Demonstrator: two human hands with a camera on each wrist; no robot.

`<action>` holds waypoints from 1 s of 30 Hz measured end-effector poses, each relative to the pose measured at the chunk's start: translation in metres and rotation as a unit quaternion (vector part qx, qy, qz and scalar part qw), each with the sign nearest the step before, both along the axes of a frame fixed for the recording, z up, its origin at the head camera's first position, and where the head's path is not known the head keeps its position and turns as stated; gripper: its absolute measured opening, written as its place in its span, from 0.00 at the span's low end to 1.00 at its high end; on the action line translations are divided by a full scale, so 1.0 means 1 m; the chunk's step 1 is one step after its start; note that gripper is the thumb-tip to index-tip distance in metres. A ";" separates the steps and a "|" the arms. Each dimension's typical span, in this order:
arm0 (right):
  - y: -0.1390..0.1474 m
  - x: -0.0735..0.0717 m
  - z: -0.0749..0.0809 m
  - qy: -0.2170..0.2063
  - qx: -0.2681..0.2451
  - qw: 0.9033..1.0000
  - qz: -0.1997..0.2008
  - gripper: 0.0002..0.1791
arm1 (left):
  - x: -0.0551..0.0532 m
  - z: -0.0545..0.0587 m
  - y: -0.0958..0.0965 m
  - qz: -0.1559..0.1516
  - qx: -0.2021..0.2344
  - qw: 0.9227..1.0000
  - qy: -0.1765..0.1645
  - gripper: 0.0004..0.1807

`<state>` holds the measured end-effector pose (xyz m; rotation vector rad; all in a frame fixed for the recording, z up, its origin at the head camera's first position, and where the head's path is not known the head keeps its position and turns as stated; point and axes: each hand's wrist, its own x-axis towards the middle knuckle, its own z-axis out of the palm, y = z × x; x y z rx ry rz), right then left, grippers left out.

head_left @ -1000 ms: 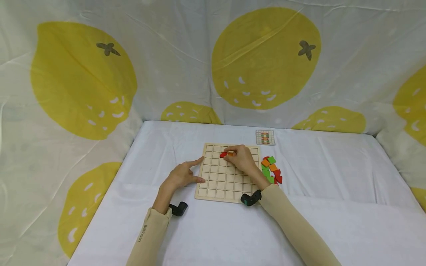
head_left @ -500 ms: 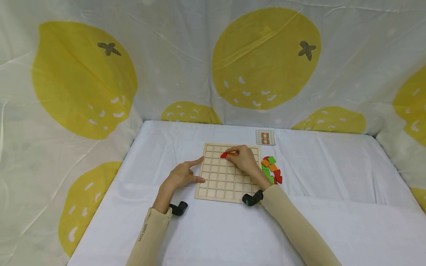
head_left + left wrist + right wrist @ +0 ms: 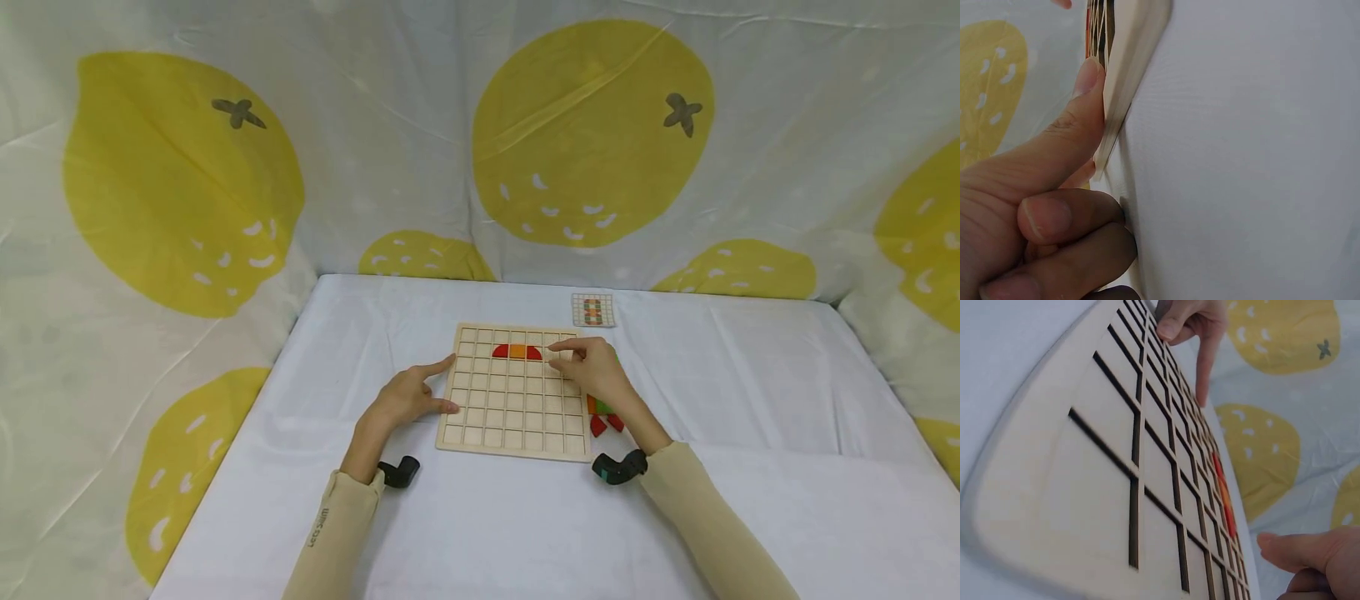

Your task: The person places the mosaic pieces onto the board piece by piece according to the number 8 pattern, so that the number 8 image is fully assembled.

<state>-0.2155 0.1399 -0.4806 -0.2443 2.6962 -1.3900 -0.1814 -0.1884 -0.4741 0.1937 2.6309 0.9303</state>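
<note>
A light wooden grid board (image 3: 517,400) lies on the white-covered table. Near its far side a red rounded piece (image 3: 501,352), an orange square piece (image 3: 517,352) and another red rounded piece (image 3: 534,353) sit side by side in a row. At the board's left edge, the index fingertip and thumb of my left hand (image 3: 405,396) touch it; the left wrist view shows the thumb against the rim and other fingers folded. My right hand (image 3: 600,367) hovers over the board's right edge, thumb and index finger apart with nothing between them, and hides part of the loose pieces.
Loose pieces lie just right of the board: a green piece (image 3: 603,407), an orange piece (image 3: 592,405) and red pieces (image 3: 597,426). Behind the board's far right corner lies a small card (image 3: 593,310) printed with a coloured grid pattern. A lemon-print cloth (image 3: 420,150) hangs at the back.
My right hand has let go of the pieces and moved right, uncovering the orange piece and the second red piece in the row. My left hand stays at the board's edge.
</note>
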 end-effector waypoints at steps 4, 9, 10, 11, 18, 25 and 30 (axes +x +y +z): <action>0.026 0.007 -0.001 0.005 0.011 1.000 -0.007 0.15 | 0.000 -0.001 -0.001 -0.002 0.002 1.000 0.001 0.51; 0.052 0.014 0.002 -0.007 0.021 0.999 -0.025 0.17 | 0.001 0.000 -0.002 0.001 0.004 1.000 -0.006 0.52; 0.056 0.015 0.002 -0.009 0.023 0.999 -0.030 0.17 | 0.001 0.000 -0.002 0.002 0.003 1.000 -0.007 0.52; 0.059 0.016 0.002 -0.009 0.028 0.999 -0.035 0.17 | 0.001 0.001 -0.002 0.002 0.003 1.000 -0.007 0.52; 0.071 0.019 -0.003 -0.020 0.059 0.996 -0.071 0.17 | 0.000 0.001 -0.002 -0.005 0.005 1.000 -0.002 0.52; 0.070 0.018 -0.009 -0.004 0.063 0.994 -0.086 0.16 | 0.000 0.000 -0.002 -0.006 0.008 1.000 0.000 0.51; 0.068 0.017 -0.011 0.011 0.067 0.993 -0.100 0.17 | 0.000 0.000 -0.001 -0.006 0.010 1.000 0.002 0.51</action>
